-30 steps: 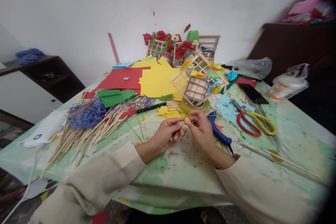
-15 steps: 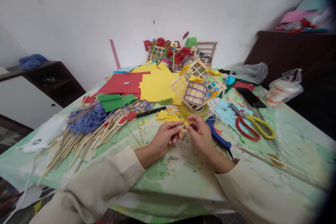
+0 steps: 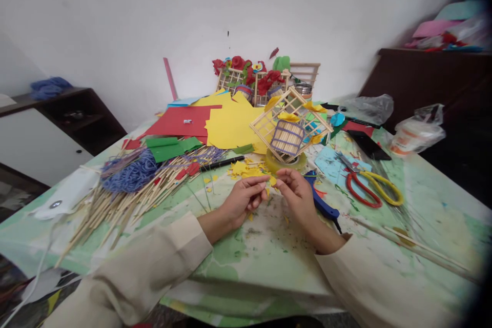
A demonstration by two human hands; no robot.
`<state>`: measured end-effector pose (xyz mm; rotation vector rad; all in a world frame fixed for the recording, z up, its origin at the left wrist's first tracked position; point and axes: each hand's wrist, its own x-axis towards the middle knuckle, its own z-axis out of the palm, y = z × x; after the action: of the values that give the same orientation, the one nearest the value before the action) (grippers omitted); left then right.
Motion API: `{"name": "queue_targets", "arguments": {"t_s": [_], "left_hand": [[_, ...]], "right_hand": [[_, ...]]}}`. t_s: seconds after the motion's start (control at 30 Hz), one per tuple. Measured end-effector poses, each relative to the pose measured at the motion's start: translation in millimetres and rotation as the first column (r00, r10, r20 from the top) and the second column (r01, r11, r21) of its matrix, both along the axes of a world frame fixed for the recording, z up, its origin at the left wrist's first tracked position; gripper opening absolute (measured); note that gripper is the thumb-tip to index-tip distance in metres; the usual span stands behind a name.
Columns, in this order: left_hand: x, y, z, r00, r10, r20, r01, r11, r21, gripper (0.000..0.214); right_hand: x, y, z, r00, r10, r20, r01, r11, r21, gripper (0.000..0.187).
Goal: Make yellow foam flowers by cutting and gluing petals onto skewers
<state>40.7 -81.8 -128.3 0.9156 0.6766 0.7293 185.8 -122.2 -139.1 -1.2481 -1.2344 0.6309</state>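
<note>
My left hand (image 3: 246, 197) is closed in a pinch over the near middle of the table; anything in its fingertips is too small to make out. Facing it, my right hand (image 3: 295, 196) pinches a small piece of yellow paper (image 3: 273, 181) at thumb and forefinger. A narrow gap parts the two hands' fingertips. Just beyond them lie yellow paper scraps (image 3: 246, 169) and a roll of clear tape (image 3: 273, 163). On the tape leans a stick lattice frame (image 3: 261, 130) carrying a small stick basket (image 3: 286, 138) and yellow paper petals. A blue glue gun (image 3: 325, 206) lies beside my right wrist.
Scissors (image 3: 361, 192) with red and yellow handles and a black phone (image 3: 369, 144) lie on the right. To the left are wooden sticks (image 3: 126, 210), purple yarn (image 3: 130, 174) and a black pen (image 3: 226, 163). Yellow paper sheets (image 3: 230, 128) and red paper (image 3: 172, 120) lie farther back.
My fingertips have drawn slightly apart, and the yellow paper piece now shows at my right fingers. The camera view has shifted a little; the other things lie as before.
</note>
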Motion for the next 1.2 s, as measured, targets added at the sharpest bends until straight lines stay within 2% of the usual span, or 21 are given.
{"name": "queue_targets", "arguments": {"t_s": [0.33, 0.57, 0.67, 0.73, 0.8, 0.83, 0.93, 1.03, 1.1, 1.2], "left_hand": [[0, -1, 0.7, 0.998, -0.034, -0.043, 0.035, 0.999, 0.035, 0.042], [1, 0, -0.8, 0.999, -0.02, -0.035, 0.021, 0.999, 0.028, 0.033], [1, 0, -1.3, 1.0, -0.021, -0.013, 0.021, 1.0, 0.017, 0.033], [1, 1, -0.5, 1.0, -0.009, -0.007, 0.009, 1.0, 0.001, 0.034], [1, 3, 0.7, 1.0, 0.01, -0.002, -0.01, 1.0, -0.017, 0.034], [1, 4, 1.2, 1.0, 0.018, 0.002, -0.018, 1.0, -0.026, 0.035], [0, 8, 1.8, 0.999, 0.04, 0.023, -0.039, 0.998, -0.045, 0.035], [-1, 12, 1.8, 0.997, 0.065, 0.042, -0.062, 0.996, -0.061, 0.035], [-1, 14, 2.0, 0.996, 0.078, 0.044, -0.075, 0.995, -0.065, 0.034], [-2, 15, 2.2, 0.996, 0.079, 0.04, -0.077, 0.995, -0.064, 0.032]], "right_hand": [[-1, 0, 0.9, 0.998, -0.043, 0.039, 0.042, 0.999, 0.013, 0.02], [-2, 0, -0.5, 0.997, -0.047, 0.056, 0.046, 0.999, 0.017, 0.02], [-1, 0, 0.8, 0.991, -0.061, 0.115, 0.059, 0.998, 0.026, 0.019], [4, -2, 6.2, 0.972, -0.08, 0.221, 0.074, 0.997, 0.038, 0.02], [16, -8, 15.1, 0.902, -0.121, 0.415, 0.107, 0.993, 0.055, 0.02], [24, -13, 20.0, 0.833, -0.146, 0.533, 0.133, 0.989, 0.062, 0.02], [50, -27, 30.5, 0.504, -0.2, 0.84, 0.263, 0.962, 0.071, 0.022], [70, -37, 27.6, 0.269, -0.097, 0.958, 0.343, 0.939, -0.001, 0.023], [74, -38, 20.2, 0.186, -0.006, 0.983, 0.376, 0.924, -0.065, 0.017], [71, -38, 9.9, 0.127, 0.033, 0.991, 0.403, 0.911, -0.082, 0.011]]}}
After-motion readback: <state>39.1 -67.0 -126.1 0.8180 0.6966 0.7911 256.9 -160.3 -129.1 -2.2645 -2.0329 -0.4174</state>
